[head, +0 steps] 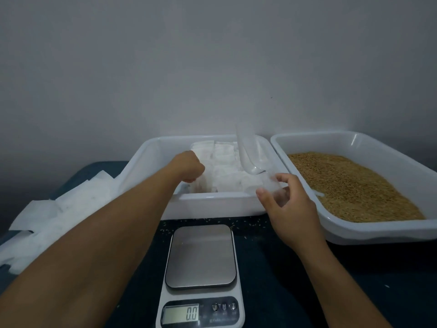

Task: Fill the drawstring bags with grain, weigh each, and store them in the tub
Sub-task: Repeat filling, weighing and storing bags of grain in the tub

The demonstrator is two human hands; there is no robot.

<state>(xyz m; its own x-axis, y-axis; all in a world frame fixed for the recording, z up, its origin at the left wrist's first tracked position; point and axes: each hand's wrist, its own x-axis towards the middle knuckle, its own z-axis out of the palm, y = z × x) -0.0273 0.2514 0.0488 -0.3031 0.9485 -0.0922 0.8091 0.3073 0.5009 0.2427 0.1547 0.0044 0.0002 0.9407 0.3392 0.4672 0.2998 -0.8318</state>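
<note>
- Biggest risk from here, probably: clear scoop [248, 153] tipping out of the right hand [287, 204] and knocking the stacked filled bags [224, 162] around, since only the handle end sits loosely in the fingers while the bowl sticks up over the storage tub [212, 204].
- Could also spill grain [350, 185] onto the dark table [272, 268] on the way back to the grain tub [378, 230]; already some loose kernels near the scale [201, 254].
- Bag being set down could land crooked or flop open if let go too soon, hard to tell how tight the drawstring is.
- Left hand [189, 166]: curled closed, gripping a filled bag [201, 183] down inside the near left corner of the storage tub.
- Right hand: fingers half curled around the scoop handle, loose hold, hovering over the tub's near right corner.
- Scale bare, reading 0.0, just in front of the storage tub.
- Empty bags [47, 216] piled off to the left on the table.
</note>
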